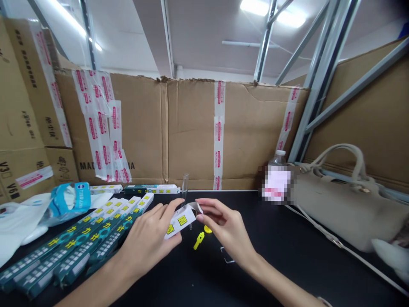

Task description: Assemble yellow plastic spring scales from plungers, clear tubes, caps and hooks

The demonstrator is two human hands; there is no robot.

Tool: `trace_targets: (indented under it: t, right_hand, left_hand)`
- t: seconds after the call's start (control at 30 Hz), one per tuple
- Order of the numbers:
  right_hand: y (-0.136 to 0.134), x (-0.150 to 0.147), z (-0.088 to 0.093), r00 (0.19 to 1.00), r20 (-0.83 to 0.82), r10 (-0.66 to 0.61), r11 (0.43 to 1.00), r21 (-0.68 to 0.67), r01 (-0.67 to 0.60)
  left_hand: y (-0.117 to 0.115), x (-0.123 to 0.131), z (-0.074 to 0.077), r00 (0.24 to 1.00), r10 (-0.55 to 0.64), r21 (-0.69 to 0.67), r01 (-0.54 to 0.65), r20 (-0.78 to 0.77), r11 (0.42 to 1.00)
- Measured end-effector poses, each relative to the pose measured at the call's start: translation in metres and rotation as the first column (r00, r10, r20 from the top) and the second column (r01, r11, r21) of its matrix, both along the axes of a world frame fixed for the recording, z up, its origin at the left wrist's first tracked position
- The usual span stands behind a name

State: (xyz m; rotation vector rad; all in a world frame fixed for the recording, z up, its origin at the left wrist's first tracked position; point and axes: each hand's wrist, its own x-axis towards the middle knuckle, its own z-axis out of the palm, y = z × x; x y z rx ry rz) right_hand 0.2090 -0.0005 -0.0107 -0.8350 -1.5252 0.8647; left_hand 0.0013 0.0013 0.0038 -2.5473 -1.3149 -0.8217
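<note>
My left hand [150, 236] is wrapped around a long narrow cardboard box [180, 221], white with yellow printed characters, its near end hidden by the palm. At the box's raised end my right hand [225, 224] pinches the opened end flap [196, 207] between thumb and fingers. A clear tube [185, 185] stands upright just behind the box. On the black table below lie a yellow plastic piece with a narrow stem [198, 241], a round yellow piece [207, 229] partly behind my right fingers, and a bent metal wire [227, 256].
Several similar green and white boxes [105, 230] lie side by side at the left, with another [151, 189] at the back. Beyond them is a blue plastic packet [70, 198]. A blurred bottle [276, 183] and a beige handbag [338, 204] stand right. Cardboard walls [191, 132] border the table.
</note>
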Motion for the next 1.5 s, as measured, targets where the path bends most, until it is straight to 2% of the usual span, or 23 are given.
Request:
trace_targets:
  t: [0.1,0.2,0.4,0.57,0.93,1.1,1.17,1.33,1.4,1.5]
  right_hand:
    - [-0.003,-0.002,-0.004,0.995,0.101,-0.013,0.997,0.071,0.006]
    - [-0.004,-0.004,-0.006,0.989,0.143,-0.032,0.997,0.077,0.021]
    - [-0.001,-0.005,-0.001,0.998,-0.064,-0.019,0.995,-0.103,0.012]
    - [0.002,-0.004,0.003,0.981,-0.195,0.018,0.967,-0.246,-0.066]
    - [-0.001,-0.004,-0.002,0.957,-0.285,0.049,0.925,-0.349,-0.151]
    - [-0.005,-0.007,-0.005,0.993,-0.099,0.057,0.975,-0.209,-0.077]
    - [-0.007,-0.007,-0.006,0.995,-0.039,0.090,0.982,-0.165,-0.096]
    - [-0.009,-0.003,-0.003,0.975,0.089,0.203,0.967,-0.174,-0.185]
    - [-0.007,-0.003,-0.002,0.970,0.143,0.196,0.973,-0.151,-0.175]
    - [-0.002,-0.002,-0.003,0.977,0.185,0.105,0.992,-0.086,-0.090]
  left_hand:
    - [0.001,0.000,0.000,1.000,0.018,-0.021,-0.019,-0.014,1.000]
    - [0.001,0.001,0.001,0.999,0.010,-0.039,-0.011,-0.039,0.999]
    - [-0.002,0.002,0.001,1.000,-0.004,-0.047,0.003,-0.023,0.999]
    - [-0.002,0.003,0.000,0.999,-0.021,-0.029,0.020,-0.039,0.999]
    - [-0.004,0.004,-0.007,0.977,-0.003,0.097,0.024,-0.215,0.995]
    - [-0.005,0.003,-0.011,0.966,0.030,0.112,-0.001,-0.256,0.994]
    - [-0.003,0.001,-0.011,0.965,0.050,0.076,-0.031,-0.259,0.997]
    - [-0.001,-0.001,-0.003,0.967,0.095,-0.016,-0.102,-0.237,0.995]
    - [-0.001,-0.002,0.002,0.975,0.098,-0.049,-0.109,-0.200,0.993]
    - [0.003,-0.011,0.011,0.981,0.118,-0.068,-0.129,-0.152,0.989]
